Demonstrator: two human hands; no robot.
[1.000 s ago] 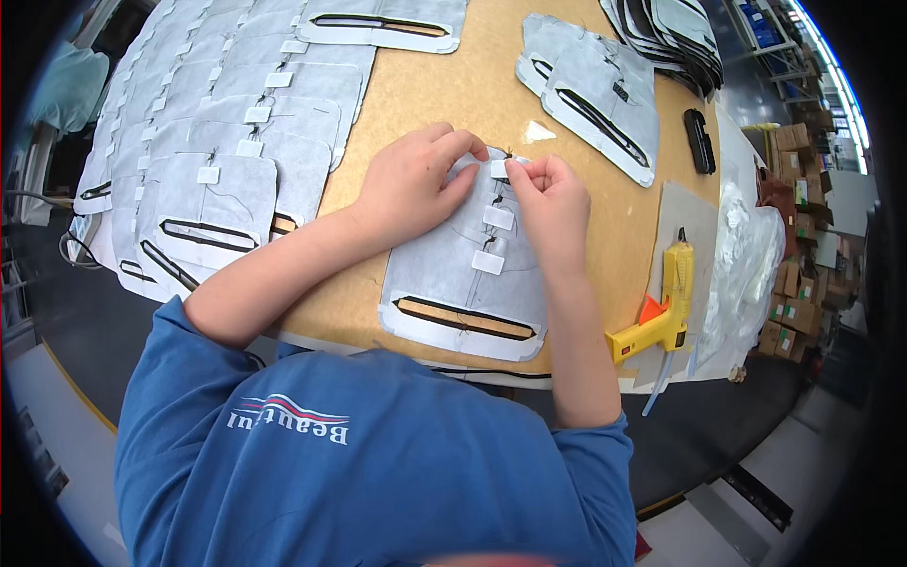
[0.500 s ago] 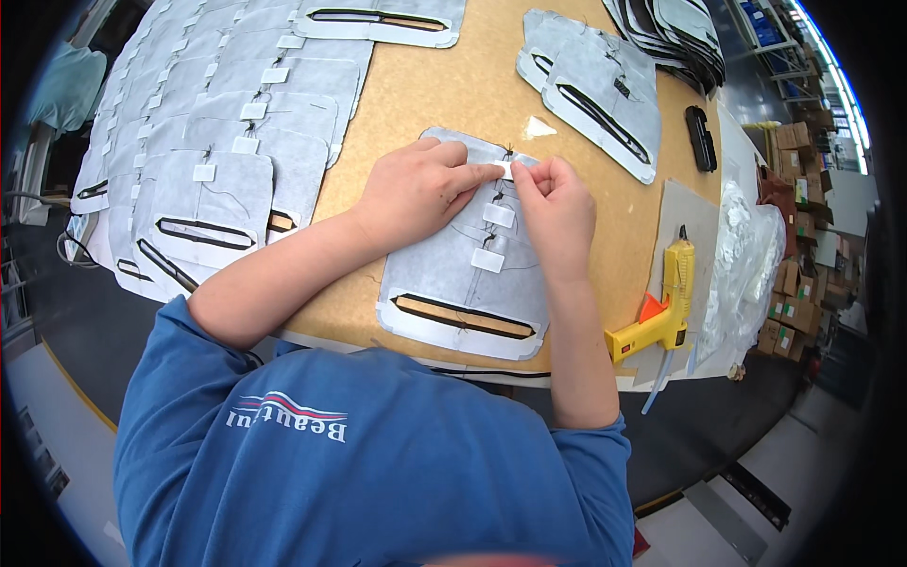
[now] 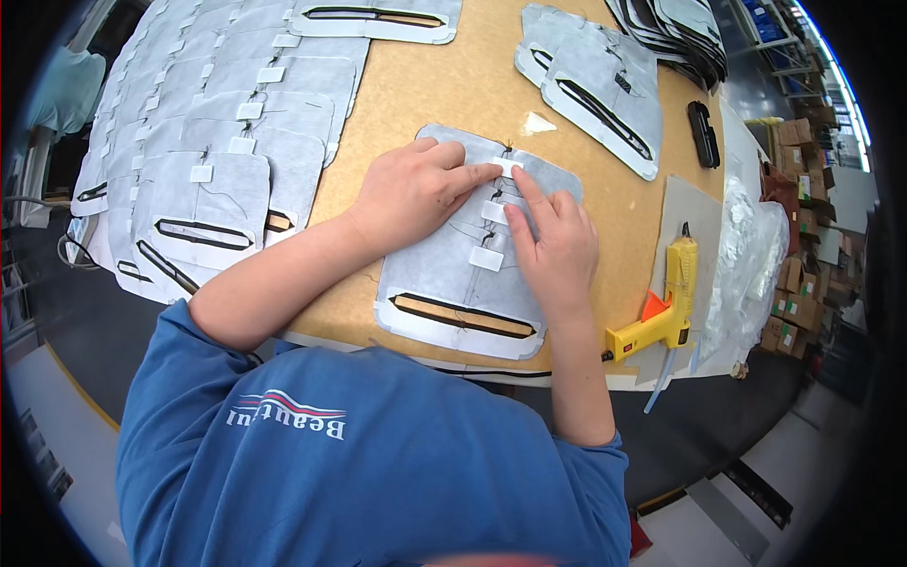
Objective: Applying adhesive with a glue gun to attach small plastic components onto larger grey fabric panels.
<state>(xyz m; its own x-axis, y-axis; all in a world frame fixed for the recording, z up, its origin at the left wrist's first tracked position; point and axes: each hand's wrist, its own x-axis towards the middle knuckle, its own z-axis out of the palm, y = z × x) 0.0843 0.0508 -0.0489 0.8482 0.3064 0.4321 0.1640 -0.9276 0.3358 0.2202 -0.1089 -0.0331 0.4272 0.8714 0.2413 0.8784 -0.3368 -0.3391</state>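
A grey-white fabric panel (image 3: 425,269) with a black-edged slot near its front edge lies flat before me. Down its middle run thin dark threads and several small white rectangular patches. My left hand (image 3: 408,192) rests on the panel's left side, its index fingertip pressing the left end of the farthest white patch (image 3: 508,167). From the right, the index fingertip of my right hand (image 3: 559,248) touches the same patch, thumb apart from it beside the middle patch (image 3: 495,212). Neither hand grips anything. The nearest patch (image 3: 486,258) lies untouched.
Overlapping similar panels (image 3: 227,123) cover the table's left. More panels (image 3: 605,99) lie at the far right, near a dark stack (image 3: 675,33) and a black tool (image 3: 702,135). A yellow glue gun (image 3: 678,293) rests on cardboard, beside clear plastic (image 3: 751,265).
My right hand has shifted toward me, and its thumb and index finger have parted from their pinch at the farthest patch. My left hand stays in place.
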